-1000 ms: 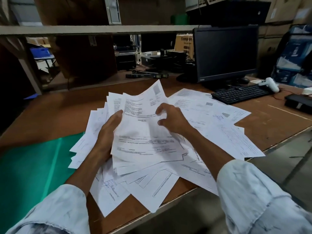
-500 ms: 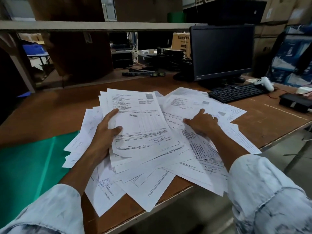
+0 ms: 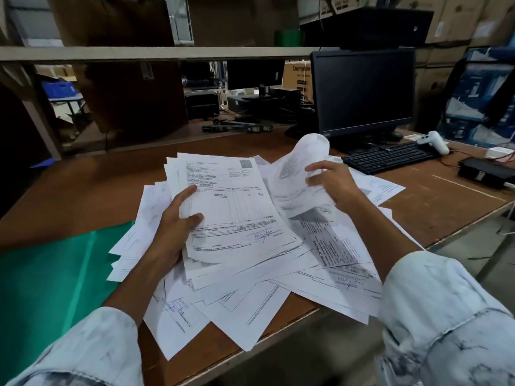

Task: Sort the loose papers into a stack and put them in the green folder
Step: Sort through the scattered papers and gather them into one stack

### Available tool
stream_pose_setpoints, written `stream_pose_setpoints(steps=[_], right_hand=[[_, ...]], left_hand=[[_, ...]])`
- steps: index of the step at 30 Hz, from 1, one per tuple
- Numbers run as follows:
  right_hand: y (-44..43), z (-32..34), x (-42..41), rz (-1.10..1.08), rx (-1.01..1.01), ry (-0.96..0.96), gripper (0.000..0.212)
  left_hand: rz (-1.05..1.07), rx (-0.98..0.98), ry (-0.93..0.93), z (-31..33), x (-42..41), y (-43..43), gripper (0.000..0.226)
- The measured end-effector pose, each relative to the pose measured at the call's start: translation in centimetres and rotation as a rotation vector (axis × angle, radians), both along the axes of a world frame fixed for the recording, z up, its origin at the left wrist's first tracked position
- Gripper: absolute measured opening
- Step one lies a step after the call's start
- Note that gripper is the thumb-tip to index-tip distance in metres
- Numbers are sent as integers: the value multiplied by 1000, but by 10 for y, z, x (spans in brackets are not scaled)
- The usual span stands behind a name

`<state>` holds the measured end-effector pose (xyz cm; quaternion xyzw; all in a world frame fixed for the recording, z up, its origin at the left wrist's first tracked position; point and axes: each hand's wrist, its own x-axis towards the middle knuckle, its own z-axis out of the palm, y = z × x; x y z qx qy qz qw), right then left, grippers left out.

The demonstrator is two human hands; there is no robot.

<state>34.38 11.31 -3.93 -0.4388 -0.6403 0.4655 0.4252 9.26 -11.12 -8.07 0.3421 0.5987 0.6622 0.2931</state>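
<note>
Head view: left hand [image 3: 172, 232] clutches printed stack [image 3: 237, 218]; right hand [image 3: 334, 185] pinches curled sheet [image 3: 301, 174]

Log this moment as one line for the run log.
stage: gathering | left hand: holding paper stack | right hand: lifting curled sheet | green folder: open, left, no stack inside | loose papers: spread on desk

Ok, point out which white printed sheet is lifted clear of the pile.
The curled white sheet pinched in the right hand, bowed upward near the black keyboard; the other sheets lie flat.
</note>
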Motion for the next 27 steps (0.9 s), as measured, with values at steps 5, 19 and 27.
stream_pose_setpoints(steps=[5,19,27], right_hand=[[-19,46,4,151,118,224,22],[-28,-15,-26,294,217,-356,21],[-56,-29,-62,346,290,-392,14]], left_hand=[[0,-3,-12,1,-2,1,58],[46,-8,49,3,0,2,43],[-2,24,64,3,1,1,54]])
